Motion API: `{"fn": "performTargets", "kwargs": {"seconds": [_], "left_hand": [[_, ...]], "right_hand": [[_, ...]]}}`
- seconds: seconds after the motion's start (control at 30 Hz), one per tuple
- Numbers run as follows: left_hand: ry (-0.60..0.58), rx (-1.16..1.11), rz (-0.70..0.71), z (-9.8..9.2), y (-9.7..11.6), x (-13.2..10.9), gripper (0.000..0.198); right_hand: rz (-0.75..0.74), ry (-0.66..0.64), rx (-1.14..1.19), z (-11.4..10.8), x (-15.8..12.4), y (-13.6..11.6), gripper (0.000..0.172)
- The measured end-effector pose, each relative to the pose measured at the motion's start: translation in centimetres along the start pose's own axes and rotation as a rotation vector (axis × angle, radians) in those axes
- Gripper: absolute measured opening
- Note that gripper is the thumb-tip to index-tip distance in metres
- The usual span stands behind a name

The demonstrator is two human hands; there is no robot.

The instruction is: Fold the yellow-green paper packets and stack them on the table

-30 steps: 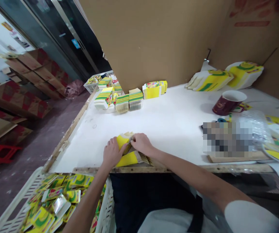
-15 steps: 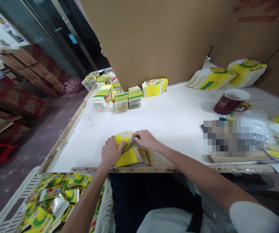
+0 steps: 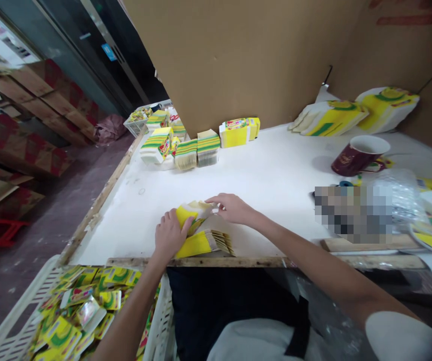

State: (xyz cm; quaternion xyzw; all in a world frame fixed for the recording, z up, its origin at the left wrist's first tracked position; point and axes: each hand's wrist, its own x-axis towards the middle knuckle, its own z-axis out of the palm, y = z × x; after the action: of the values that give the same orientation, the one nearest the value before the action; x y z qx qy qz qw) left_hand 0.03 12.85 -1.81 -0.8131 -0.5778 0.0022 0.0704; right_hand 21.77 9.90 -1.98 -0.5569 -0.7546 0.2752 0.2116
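Right hand (image 3: pixel 231 207) shifted farther from table edge (image 3: pixel 253 262), perhaps pinching cards (image 3: pixel 186 215).

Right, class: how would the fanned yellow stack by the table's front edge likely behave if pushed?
The yellow stack would probably slide apart, since its right end fans into thin layers. Each layer is likely light and bendable, looking thin as card.

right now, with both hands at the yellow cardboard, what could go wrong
The nearer yellow cardboard stack lies near the wooden table edge; a nudge might push it off. The farther yellow-and-white cardboard bundle, held by the left hand, has uneven ends by the right hand, so pieces could slip or crease.
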Motion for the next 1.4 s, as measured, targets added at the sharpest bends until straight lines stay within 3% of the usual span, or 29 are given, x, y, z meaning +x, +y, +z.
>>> {"fn": "performTargets", "kwargs": {"seconds": [0.13,0.33,0.5,1.0,1.23,1.4], "left_hand": [[0.001,0.017,0.004,0.0,0.1,-0.1,0.048],[0.011,0.038,-0.009,0.0,0.1,-0.1,0.05],[0.0,0.033,-0.008,-0.1,0.1,-0.1,0.049],[-0.014,0.023,0.051,-0.1,0.0,0.0,0.049],[-0.039,0.007,0.057,-0.2,-0.1,-0.1,0.043],[-0.043,-0.013,0.019,-0.2,-0.1,-0.1,0.044]], "right_hand": [[-0.003,0.108,-0.144,1.3,0.3,-0.1,0.035],[-0.081,0.125,-0.312,2.1,-1.0,-0.7,0.029],[-0.073,0.137,-0.362,2.6,-0.4,-1.3,0.025],[0.226,0.118,-0.163,4.4,2.2,-2.6,0.025],[0.235,0.013,0.032,5.1,2.8,-4.8,0.021],[0.242,0.055,0.027,4.2,2.4,-3.8,0.022]]}}
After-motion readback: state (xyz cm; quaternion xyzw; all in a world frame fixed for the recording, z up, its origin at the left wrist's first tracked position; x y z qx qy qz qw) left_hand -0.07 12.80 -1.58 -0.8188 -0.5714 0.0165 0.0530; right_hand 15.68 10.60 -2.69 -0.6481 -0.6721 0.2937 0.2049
